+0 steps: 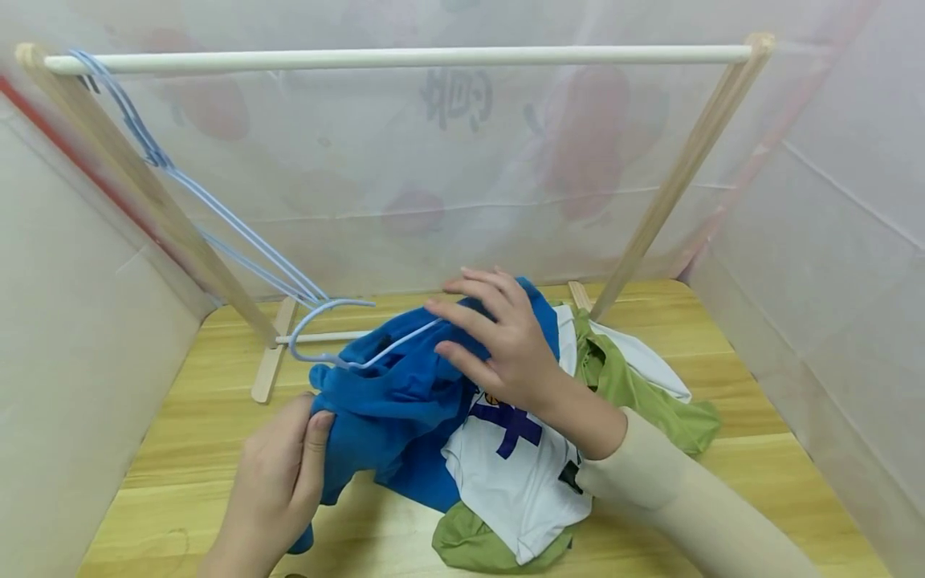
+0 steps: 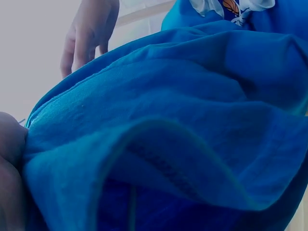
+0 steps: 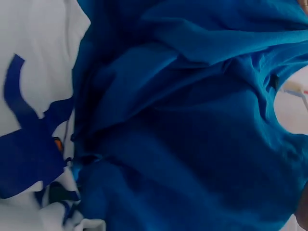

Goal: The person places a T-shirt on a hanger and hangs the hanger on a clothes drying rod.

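Observation:
A crumpled blue shirt (image 1: 405,393) lies in the middle of the head view, partly lifted off the table. My left hand (image 1: 278,466) grips its near left edge between thumb and curled fingers. In the left wrist view the loose, open edge of this blue cloth (image 2: 159,96) fills most of the picture. Across the top of the shirt runs a light blue clothes hanger (image 1: 397,343), its hook pointing left and its far end hidden by cloth and hand. Over that far end my right hand (image 1: 506,345) is spread, fingers loosely extended; whether they touch the hanger cannot be told.
A rack with a white rail (image 1: 405,58) and wooden posts stands behind. More light blue hangers (image 1: 224,213) hang at its left end. Right of the blue shirt lie a white garment (image 1: 506,482) with a dark purple print and a green garment (image 1: 636,385) on the wooden table (image 1: 166,482).

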A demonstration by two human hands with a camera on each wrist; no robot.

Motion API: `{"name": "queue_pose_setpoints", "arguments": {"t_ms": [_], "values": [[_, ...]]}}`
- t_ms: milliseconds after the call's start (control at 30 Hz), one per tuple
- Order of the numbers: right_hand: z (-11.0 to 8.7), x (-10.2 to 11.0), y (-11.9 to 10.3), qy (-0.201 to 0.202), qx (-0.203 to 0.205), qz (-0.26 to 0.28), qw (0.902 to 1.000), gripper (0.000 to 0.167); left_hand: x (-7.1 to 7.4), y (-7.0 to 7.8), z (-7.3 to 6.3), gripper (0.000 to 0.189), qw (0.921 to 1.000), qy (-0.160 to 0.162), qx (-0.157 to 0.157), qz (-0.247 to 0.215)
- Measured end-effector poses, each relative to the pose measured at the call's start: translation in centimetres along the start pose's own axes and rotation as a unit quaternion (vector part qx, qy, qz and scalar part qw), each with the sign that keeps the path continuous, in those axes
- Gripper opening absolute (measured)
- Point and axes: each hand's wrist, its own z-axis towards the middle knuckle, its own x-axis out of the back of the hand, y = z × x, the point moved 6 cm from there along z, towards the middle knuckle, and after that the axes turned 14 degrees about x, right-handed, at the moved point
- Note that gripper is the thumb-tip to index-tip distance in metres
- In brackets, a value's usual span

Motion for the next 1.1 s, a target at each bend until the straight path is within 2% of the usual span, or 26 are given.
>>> {"name": "queue_pose_setpoints", "arguments": {"t_ms": [133,200,300,433,767,1000,1100], "values": [[0.5,-0.7,-0.3,-0.009,0.009,0.006,0.9999,0.036,-0.2,0.5,0.0,0.016,0.9998,-0.003,-0.021,-0.006],[0.6,-0.8,-0.3,-0.004,0.008,0.01,0.9999,0.031,-0.3,0.6,0.1,0.012,0.9998,-0.014,-0.016,-0.004],[0.7,-0.8,-0.2,0.005,0.002,0.013,0.9999,0.028,-0.4,0.4,0.0,0.006,0.9994,-0.033,0.008,0.002],[0.9,-0.4,0.0,0.011,-0.007,0.009,0.9999,0.029,-0.2,-0.1,-0.2,0.009,0.9989,-0.039,0.023,0.006],[0.9,0.9,1.1,0.037,-0.037,-0.003,0.9986,0.031,0.9,-1.3,-0.9,0.013,0.9991,-0.012,0.022,0.033],[0.5,1.8,2.3,0.051,-0.051,-0.01,0.9974,0.031,1.7,-2.6,-1.5,0.014,0.9961,-0.016,0.063,0.059],[0.2,2.2,2.8,0.048,-0.064,-0.011,0.9967,0.033,2.0,-2.9,-1.8,0.011,0.9976,0.0,0.051,0.048]]}}
